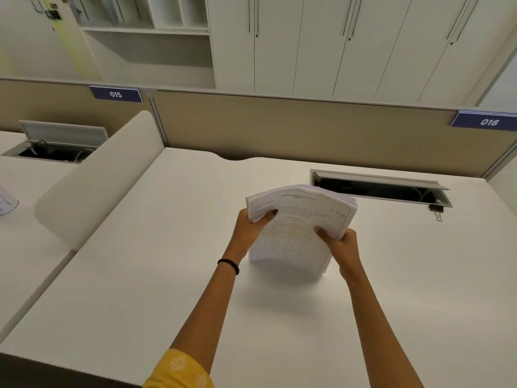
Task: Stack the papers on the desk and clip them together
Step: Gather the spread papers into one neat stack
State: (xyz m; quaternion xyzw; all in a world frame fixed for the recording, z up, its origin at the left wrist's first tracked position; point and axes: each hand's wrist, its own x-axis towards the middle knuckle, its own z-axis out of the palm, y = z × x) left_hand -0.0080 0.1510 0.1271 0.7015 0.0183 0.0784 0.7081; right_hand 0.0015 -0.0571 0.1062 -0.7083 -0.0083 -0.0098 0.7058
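A thick stack of printed papers stands nearly upright on its lower edge on the white desk, bowed a little toward me. My left hand grips its left side with the thumb on the front page. My right hand grips its right side the same way. A black binder clip lies on the desk to the far right, apart from the stack and both hands.
An open cable hatch is sunk in the desk behind the stack. A beige partition closes the back edge. A rounded white divider stands on the left, with another desk beyond it.
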